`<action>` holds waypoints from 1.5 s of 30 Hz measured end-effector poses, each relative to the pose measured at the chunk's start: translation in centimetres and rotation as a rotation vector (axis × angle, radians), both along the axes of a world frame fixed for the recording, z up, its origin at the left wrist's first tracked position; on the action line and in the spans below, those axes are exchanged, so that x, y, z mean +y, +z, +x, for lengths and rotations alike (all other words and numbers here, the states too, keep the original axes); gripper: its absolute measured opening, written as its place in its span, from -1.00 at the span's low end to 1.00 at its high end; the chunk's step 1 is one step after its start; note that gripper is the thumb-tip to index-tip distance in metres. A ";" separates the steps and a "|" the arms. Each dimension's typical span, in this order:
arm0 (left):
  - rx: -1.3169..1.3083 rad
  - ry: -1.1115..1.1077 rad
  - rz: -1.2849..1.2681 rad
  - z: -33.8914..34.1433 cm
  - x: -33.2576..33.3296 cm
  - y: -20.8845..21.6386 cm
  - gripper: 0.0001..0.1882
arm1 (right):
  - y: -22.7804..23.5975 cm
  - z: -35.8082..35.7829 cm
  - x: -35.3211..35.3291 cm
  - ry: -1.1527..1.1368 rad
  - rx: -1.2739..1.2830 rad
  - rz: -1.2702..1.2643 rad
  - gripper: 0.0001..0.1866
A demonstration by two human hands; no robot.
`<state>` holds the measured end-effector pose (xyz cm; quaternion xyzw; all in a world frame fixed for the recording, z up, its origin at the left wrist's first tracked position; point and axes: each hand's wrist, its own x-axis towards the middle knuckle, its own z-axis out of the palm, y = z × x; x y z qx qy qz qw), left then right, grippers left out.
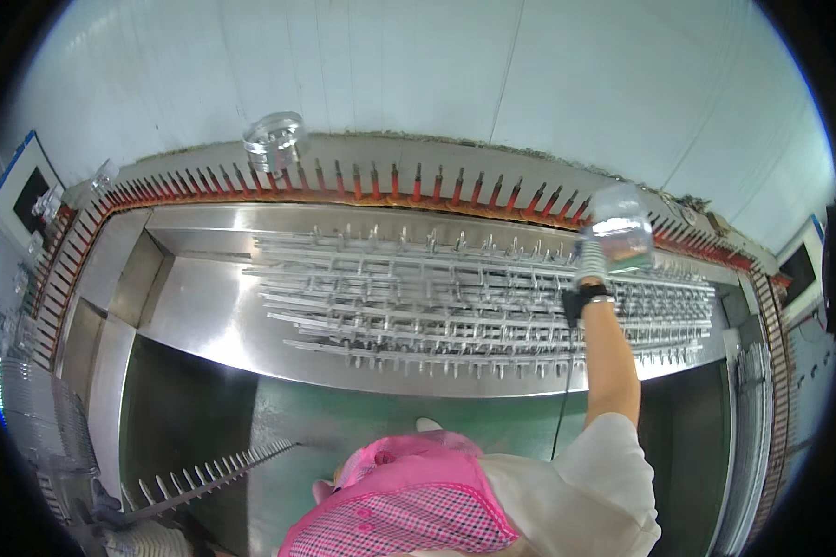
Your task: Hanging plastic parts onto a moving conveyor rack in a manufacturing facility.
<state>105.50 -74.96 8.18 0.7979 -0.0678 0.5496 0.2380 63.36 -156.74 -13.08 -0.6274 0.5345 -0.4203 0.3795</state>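
Note:
Stretched out ahead and to the right, my right hand (pixel 592 262) wears a pale striped glove and a black wrist band. It is closed on a clear, shiny rounded container (pixel 622 227), blurred, in front of the row of upright spindles (pixel 418 186). My left hand (pixel 110 506), in a grey and striped glove, is at the lower left edge. It appears closed around the near end of a long metal bar with pegs (pixel 218 473), which slants out over the floor; its fingers are partly hidden. Nearby is a stack of clear containers (pixel 51 418).
Spindles with red-orange lower parts curve along the wall and both sides. Another clear container (pixel 275 141) sits on them at the left. Several pegged metal bars (pixel 492 302) lie on a steel bench (pixel 204 316). More long bars (pixel 754 436) stand at the right.

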 end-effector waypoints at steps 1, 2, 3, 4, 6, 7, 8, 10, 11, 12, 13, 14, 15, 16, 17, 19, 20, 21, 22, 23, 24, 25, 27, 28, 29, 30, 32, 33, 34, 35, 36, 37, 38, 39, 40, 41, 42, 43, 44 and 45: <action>0.007 -0.071 -0.119 0.8 -1.0 -0.8 -0.79 | -0.3 -5.1 -4.6 -0.126 0.257 -0.277 -0.52; -0.010 -0.115 -0.197 0.0 -1.8 -0.3 -0.76 | 0.2 -5.6 -6.6 -0.272 0.457 -0.491 -0.51; -0.027 -0.160 -0.278 -0.7 -2.4 0.2 -0.74 | 0.7 -5.7 -8.6 -0.244 0.102 -0.189 -0.51; -0.065 -0.192 -0.348 -2.3 -4.7 0.6 -0.71 | 2.6 -3.1 -7.8 -0.296 -0.256 0.124 -0.51; -0.104 -0.310 -0.558 -2.8 -7.9 0.4 -0.66 | 4.1 -4.8 -10.5 -0.354 -0.319 0.189 -0.51; 0.038 -0.445 -0.631 -3.3 -8.8 1.1 -0.57 | 4.4 -4.8 -11.1 -0.305 -0.394 0.149 -0.52; 0.057 -0.440 -0.545 -2.8 -8.1 0.1 -0.59 | 4.4 -6.5 -14.3 -0.269 -0.266 0.160 -0.47; 0.049 -0.417 -0.703 -3.7 -10.3 0.5 -0.58 | 3.9 -4.5 -16.1 -0.207 -0.249 0.211 -0.49; 0.044 -0.406 -0.698 -4.1 -10.6 0.4 -0.58 | 4.2 -3.5 -17.5 -0.163 -0.179 0.275 -0.56; 0.067 -0.369 -0.591 -4.2 -10.4 0.2 -0.57 | 5.3 -1.8 -17.8 -0.337 -0.044 0.469 -0.64; 0.090 -0.331 -0.486 -4.2 -10.4 0.1 -0.55 | 4.1 -1.3 -19.0 -0.327 -0.099 0.355 -0.59; 0.086 -0.315 -0.476 -4.5 -10.3 0.3 -0.55 | 3.3 -0.4 -18.8 -0.314 -0.153 0.249 -0.55; 0.099 -0.302 -0.454 -4.7 -10.3 0.4 -0.54 | 2.9 0.4 -18.9 -0.297 -0.151 0.261 -0.55; 0.111 -0.288 -0.432 -4.9 -10.2 0.3 -0.52 | 2.6 1.3 -18.9 -0.276 -0.119 0.225 -0.55; 0.053 -0.282 -0.523 -5.7 -12.2 1.0 -0.52 | 2.4 2.6 -18.3 -0.248 -0.082 0.191 -0.54; 0.076 -0.268 -0.599 -6.4 -14.2 1.8 -0.53 | 1.4 1.3 -20.7 -0.157 0.150 0.178 -0.53; 0.081 -0.256 -0.663 -6.5 -15.2 2.2 -0.54 | 0.9 1.4 -21.8 -0.073 0.371 0.157 -0.51; 0.059 -0.224 -0.639 -6.6 -15.4 2.4 -0.55 | 1.1 3.3 -21.0 -0.098 0.301 0.257 -0.54; 0.037 -0.192 -0.616 -6.6 -15.6 2.7 -0.56 | 0.3 4.2 -20.8 -0.088 0.341 0.214 -0.56; 0.044 -0.249 -0.629 -6.2 -16.1 3.2 -0.58 | 0.0 4.1 -20.9 -0.105 0.404 0.131 -0.57; 0.046 -0.240 -0.522 -5.9 -15.0 2.8 -0.58 | -0.3 4.3 -21.1 -0.122 0.505 0.046 -0.59; 0.064 -0.271 -0.570 -5.8 -14.0 2.5 -0.58 | -0.9 4.7 -20.9 -0.156 0.618 -0.053 -0.60; 0.067 -0.286 -0.615 -5.7 -13.5 2.6 -0.58 | -2.0 7.0 -18.8 -0.265 0.806 -0.238 -0.62; 0.062 -0.385 -0.606 -5.5 -12.8 2.5 -0.58 | -2.6 8.1 -17.6 -0.309 0.851 -0.312 -0.64; 0.057 -0.483 -0.593 -5.5 -12.4 2.6 -0.58 | -2.9 9.2 -16.2 -0.334 0.875 -0.369 -0.65; 0.053 -0.470 -0.592 -5.7 -13.4 3.1 -0.58 | -3.1 9.9 -15.1 -0.351 0.891 -0.415 -0.66; 0.043 -0.391 -0.701 -6.2 -15.6 3.5 -0.56 | -3.1 11.5 -14.1 -0.322 0.937 -0.424 -0.67; 0.067 -0.452 -0.607 -6.1 -14.1 3.5 -0.48 | -2.9 12.2 -14.1 -0.288 0.981 -0.400 -0.68; 0.076 -0.449 -0.600 -6.3 -13.1 3.1 -0.48 | -2.8 13.5 -14.4 -0.245 1.037 -0.361 -0.69; 0.052 -0.356 -0.667 -6.7 -14.8 3.9 -0.47 | -2.7 14.4 -14.6 -0.215 1.095 -0.338 -0.69; 0.024 -0.264 -0.734 -6.9 -16.1 4.5 -0.45 | -3.0 15.1 -15.1 -0.193 1.144 -0.320 -0.70; 0.021 -0.217 -0.704 -6.7 -16.2 4.6 -0.53 | -3.6 15.6 -15.3 -0.180 1.191 -0.312 -0.70; 0.023 -0.222 -0.715 -6.5 -15.5 4.2 -0.53 | -4.6 15.5 -16.3 -0.189 1.227 -0.334 -0.70; 0.047 -0.338 -0.649 -5.8 -13.7 3.3 -0.54 | -6.1 14.4 -18.4 -0.236 1.268 -0.405 -0.70; 0.074 -0.471 -0.625 -4.1 -11.4 1.1 -0.56 | -6.4 11.8 -22.7 -0.356 1.306 -0.548 -0.70; 0.072 -0.467 -0.534 -5.3 -10.3 2.3 -0.55 | -7.5 16.8 -17.1 -0.095 1.486 -0.389 -0.69; 0.064 -0.406 -0.483 -7.0 -10.4 3.9 -0.55 | -1.2 22.4 -7.4 0.109 1.001 -0.126 -0.43; 0.076 -0.380 -0.574 -6.5 -12.2 4.0 -0.56 | -0.1 21.5 -7.0 0.086 0.964 -0.112 -0.47; 0.077 -0.334 -0.646 -6.4 -13.7 4.5 -0.55 | -0.2 21.7 -6.7 0.090 0.916 -0.095 -0.51; 0.061 -0.347 -0.742 -6.6 -14.1 4.8 -0.57 | -0.7 22.2 -7.0 0.112 0.907 -0.107 -0.51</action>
